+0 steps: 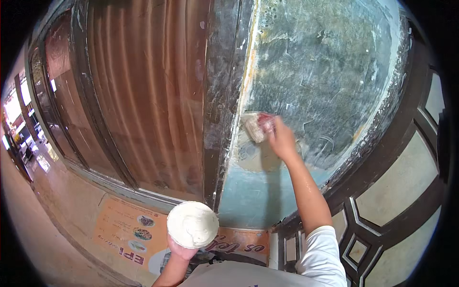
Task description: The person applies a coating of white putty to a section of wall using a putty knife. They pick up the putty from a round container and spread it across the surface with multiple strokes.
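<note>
Weathered wall [334, 67], coating seemingly barely begun

Left, I see a curtained window [148, 95]. My left hand [180, 251] grips a bowl [169, 226] of white paste [193, 222] from beneath. My right hand [283, 138], closed round a blurred red-handled spreader [253, 127], works above a paler patch [251, 154]; most of the wall looks left to do.

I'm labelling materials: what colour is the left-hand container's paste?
The paste is creamy white, clearest in the head view.

left grip [181, 249] low, cupped | right grip [282, 137] raised, curled, blurred | right arm [307, 193] outstretched
</note>
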Tool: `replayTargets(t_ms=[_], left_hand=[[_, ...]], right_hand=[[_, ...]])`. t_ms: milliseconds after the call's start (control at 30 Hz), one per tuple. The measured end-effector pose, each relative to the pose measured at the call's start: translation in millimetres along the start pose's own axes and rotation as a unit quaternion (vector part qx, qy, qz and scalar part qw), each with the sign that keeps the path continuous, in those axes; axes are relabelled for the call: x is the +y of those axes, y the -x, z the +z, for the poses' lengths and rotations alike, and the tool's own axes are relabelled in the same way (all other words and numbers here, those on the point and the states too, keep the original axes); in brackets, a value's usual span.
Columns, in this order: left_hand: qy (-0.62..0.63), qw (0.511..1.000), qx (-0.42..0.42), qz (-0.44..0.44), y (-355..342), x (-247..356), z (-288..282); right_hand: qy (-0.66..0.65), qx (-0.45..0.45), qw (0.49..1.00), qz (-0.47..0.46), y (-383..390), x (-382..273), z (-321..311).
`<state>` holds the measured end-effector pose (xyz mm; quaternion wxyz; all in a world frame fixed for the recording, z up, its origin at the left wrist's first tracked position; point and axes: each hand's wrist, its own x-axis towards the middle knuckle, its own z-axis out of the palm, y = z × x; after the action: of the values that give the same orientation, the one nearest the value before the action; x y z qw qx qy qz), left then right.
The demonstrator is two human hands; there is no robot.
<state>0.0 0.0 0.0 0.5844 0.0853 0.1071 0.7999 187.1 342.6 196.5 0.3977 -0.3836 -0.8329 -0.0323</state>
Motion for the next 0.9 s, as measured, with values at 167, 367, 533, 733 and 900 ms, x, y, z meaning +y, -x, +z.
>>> replayTargets(t_ms=[167, 367, 533, 733, 900], left_hand=[[0.02, 0.999, -0.026, -0.014, -2.1, 5.5, -3.6], [0.094, 0.994, 0.021, -0.043, -4.2, 9.2, 1.9], [0.079, 0.996, 0.004, -0.034, -4.7, 7.7, -2.7], [0.07, 0.997, -0.003, -0.042, -7.5, 6.2, -0.8], [0.063, 0.998, -0.004, -0.028, -6.8, 3.4, 2.3]], right_hand=[[-0.03, 0.152, 0.983, 0.102, 7.1, 17.3, 3.4], [-0.055, 0.059, 0.995, 0.06, 27.2, 16.2, 18.0], [-0.1, 0.213, 0.958, 0.164, 35.5, 32.1, 19.9], [0.027, -0.02, 0.995, 0.095, 56.0, 21.5, 33.6], [-0.265, 0.305, 0.892, 0.201, 54.9, 40.6, 33.9]])
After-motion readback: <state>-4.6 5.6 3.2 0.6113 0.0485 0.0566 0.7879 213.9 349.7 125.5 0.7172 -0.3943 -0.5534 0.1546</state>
